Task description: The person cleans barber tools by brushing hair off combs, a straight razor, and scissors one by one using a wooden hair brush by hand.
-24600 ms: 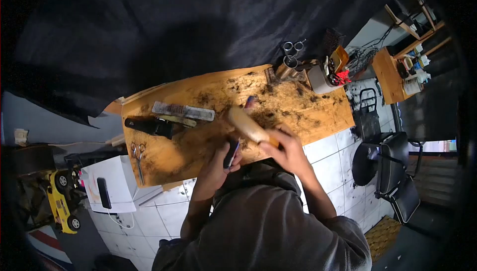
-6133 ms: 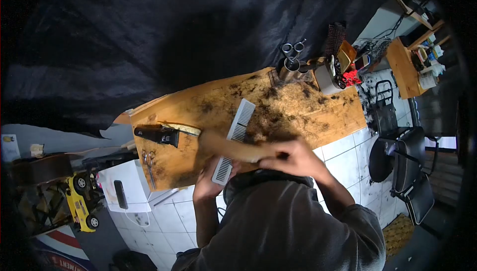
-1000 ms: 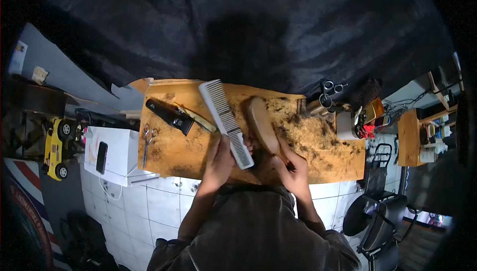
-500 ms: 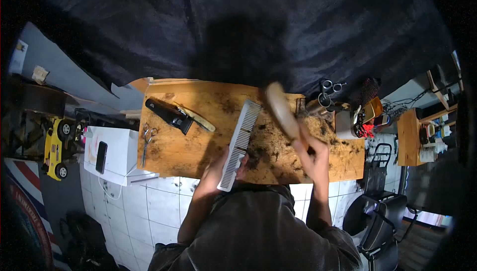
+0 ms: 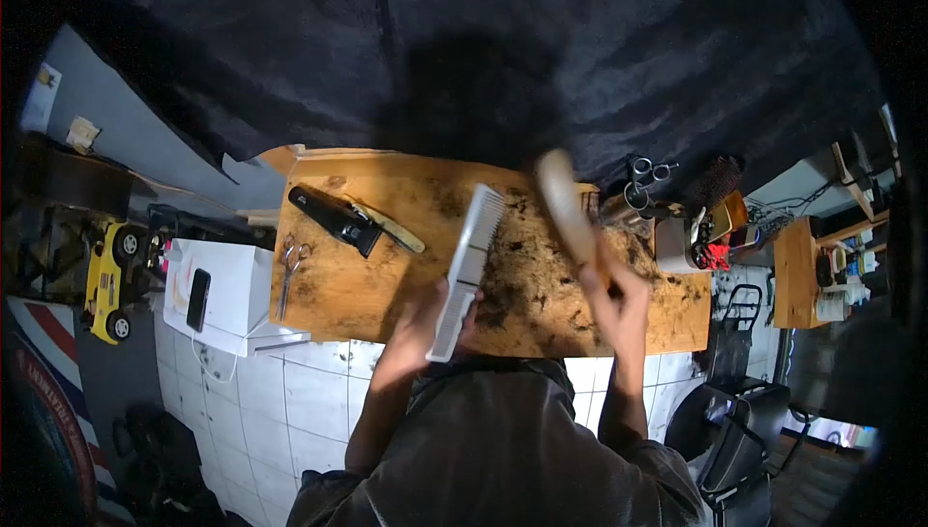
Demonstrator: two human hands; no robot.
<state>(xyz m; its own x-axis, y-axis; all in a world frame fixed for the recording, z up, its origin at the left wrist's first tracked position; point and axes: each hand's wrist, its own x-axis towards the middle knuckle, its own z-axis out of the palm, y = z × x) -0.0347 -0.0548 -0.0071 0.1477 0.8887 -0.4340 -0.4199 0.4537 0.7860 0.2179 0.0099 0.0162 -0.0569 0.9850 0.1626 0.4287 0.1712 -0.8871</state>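
Note:
A long pale comb is held upright at an angle by my left hand, whose fingers wrap its lower half. My right hand grips the handle of a wooden brush, its blurred head raised over the back part of the hair-strewn wooden table. Comb and brush are apart. Left of the comb lie black clippers and, beside them, a yellowish razor-like tool. A pair of scissors rests near the table's left edge.
At the back right stand a metal cup with scissors and a grey container of tools. A white box with a phone is at left, a black chair at right. Dark cloth hangs behind the table.
Since a second ago, the brush in my right hand has moved right and up, away from the comb. The comb has turned, its top swinging right. Earlier, my left hand held a small dark object.

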